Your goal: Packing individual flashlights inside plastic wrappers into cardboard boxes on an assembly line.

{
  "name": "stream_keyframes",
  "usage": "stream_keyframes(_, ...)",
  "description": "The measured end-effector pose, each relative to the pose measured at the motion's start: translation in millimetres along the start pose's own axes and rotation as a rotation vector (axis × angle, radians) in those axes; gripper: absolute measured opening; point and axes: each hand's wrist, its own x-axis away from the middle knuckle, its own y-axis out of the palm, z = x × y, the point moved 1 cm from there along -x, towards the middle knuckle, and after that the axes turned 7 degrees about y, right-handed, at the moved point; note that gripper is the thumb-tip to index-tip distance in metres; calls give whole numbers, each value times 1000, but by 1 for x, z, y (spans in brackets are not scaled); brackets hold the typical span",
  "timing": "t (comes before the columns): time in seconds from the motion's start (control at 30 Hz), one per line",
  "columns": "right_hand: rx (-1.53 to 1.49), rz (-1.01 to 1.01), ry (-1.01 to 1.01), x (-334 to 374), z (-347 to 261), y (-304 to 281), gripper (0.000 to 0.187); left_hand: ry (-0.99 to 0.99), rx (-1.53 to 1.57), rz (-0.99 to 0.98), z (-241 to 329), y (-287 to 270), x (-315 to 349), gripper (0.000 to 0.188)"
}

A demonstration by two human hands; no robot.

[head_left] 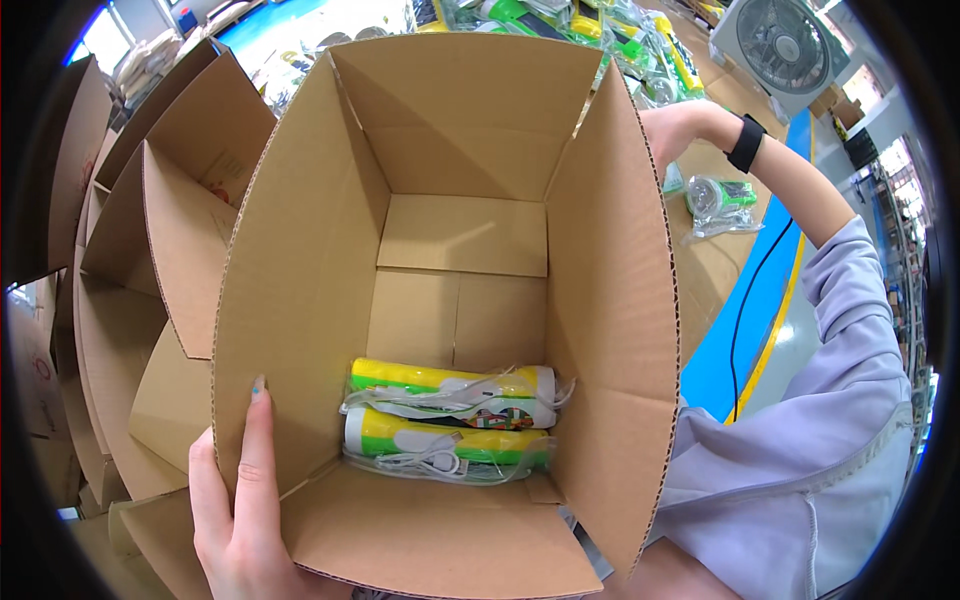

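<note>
An open cardboard box (465,230) with its flaps raised fills the middle of the head view. At its near end lie two yellow-and-green flashlights, an upper one (450,378) and a lower one (490,440), side by side in clear plastic bags, with a coiled white cable against the lower one. My left hand (245,520) grips the near left corner of the box, two fingers pointing up along the flap. Beyond the right flap, my right hand (672,130) reaches over the table; the flap hides its fingers and whatever they touch.
Bagged green and yellow flashlights (590,25) are heaped at the far side. Another bagged flashlight (715,200) lies right of the box on brown cardboard. More open cartons (165,230) stand on the left. A grey fan (785,45) stands far right. A black cable (740,340) crosses the blue table edge.
</note>
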Motion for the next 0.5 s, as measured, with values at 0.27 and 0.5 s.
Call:
stream_keyframes(0.27,148,352,-228,22,-50,28,48,44,5,21,-4,3,-3,76)
stream_keyframes(0.5,230,690,-212,42,-34,48,52,45,-1,30,-1,2,-3,74)
